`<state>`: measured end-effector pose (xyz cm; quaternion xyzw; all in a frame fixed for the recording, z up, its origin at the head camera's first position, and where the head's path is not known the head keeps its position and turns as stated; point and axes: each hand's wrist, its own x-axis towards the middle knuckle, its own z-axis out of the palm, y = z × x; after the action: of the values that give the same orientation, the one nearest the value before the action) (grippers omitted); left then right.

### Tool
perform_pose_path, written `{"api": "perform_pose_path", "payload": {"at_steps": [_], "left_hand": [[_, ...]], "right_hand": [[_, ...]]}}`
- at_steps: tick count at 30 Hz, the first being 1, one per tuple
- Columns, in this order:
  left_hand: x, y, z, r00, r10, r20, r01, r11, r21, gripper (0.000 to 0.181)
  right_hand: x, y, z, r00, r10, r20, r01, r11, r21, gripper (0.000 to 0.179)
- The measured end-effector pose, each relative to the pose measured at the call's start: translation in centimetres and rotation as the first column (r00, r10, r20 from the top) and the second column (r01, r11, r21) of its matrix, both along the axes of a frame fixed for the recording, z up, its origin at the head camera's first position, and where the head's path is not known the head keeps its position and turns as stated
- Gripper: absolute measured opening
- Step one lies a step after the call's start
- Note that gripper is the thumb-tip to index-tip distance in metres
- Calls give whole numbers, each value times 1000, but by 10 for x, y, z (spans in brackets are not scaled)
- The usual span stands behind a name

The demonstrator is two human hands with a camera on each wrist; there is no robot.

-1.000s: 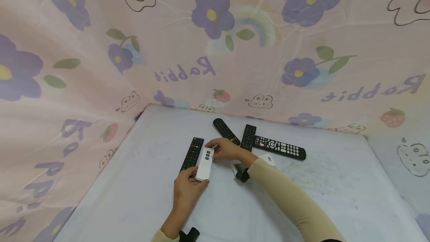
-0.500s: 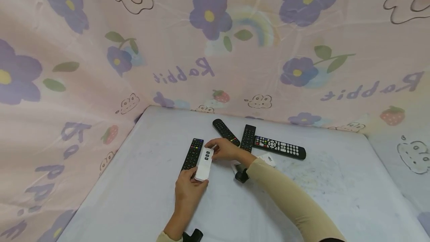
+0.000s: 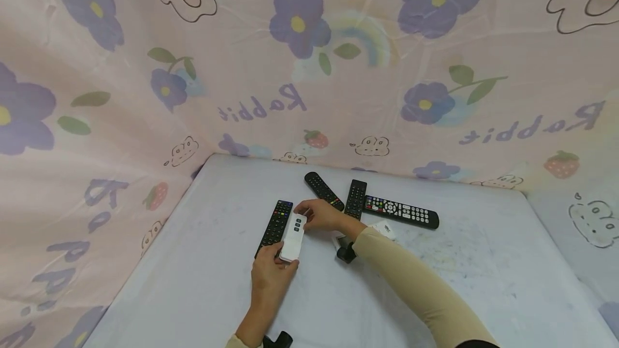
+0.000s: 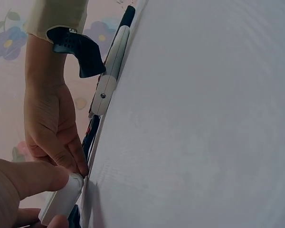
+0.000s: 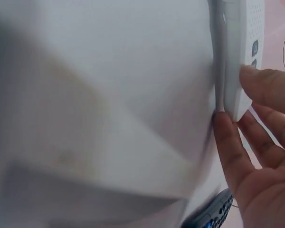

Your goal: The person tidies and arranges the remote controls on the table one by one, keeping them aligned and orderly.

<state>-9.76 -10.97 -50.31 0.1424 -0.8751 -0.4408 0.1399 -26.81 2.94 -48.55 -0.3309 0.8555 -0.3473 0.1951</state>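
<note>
A slim white remote control [image 3: 292,243] with several small grey buttons near its far end lies between both hands. My left hand [image 3: 270,278] grips its near end, thumb on one side and fingers on the other. At the far end, my right hand [image 3: 323,215] holds it between thumb and fingers. The right wrist view shows the right thumb on the edge of the white remote [image 5: 249,52], with fingertips at its end and underside. In the left wrist view the left thumb presses the remote's near end [image 4: 61,204]. Alongside on the left lies a black remote [image 3: 275,225], its lower end partly behind the left fingers.
Beyond the right hand lie a rounded black remote [image 3: 323,189], an upright-lying black one [image 3: 357,197] and a black one with white buttons [image 3: 402,212]. A white item [image 3: 384,229] is partly hidden by the right forearm. Patterned cloth [image 3: 309,95] rises behind the white table [image 3: 435,278].
Both hands keep hold of the white remote in nearly the same place. The head view has shifted slightly.
</note>
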Motion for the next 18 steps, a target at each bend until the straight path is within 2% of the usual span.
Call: {"api": "perform_pose_path", "payload": {"at_steps": [8, 18], "left_hand": [[-1, 1, -3, 1000, 5, 4, -5, 994, -112, 52], [1, 3, -2, 999, 10, 43, -3, 985, -170, 50]], "right_hand": [[-2, 1, 0, 999, 25, -36, -25, 1000, -5, 41], [-4, -2, -5, 1000, -22, -9, 22, 1000, -1, 41]]}}
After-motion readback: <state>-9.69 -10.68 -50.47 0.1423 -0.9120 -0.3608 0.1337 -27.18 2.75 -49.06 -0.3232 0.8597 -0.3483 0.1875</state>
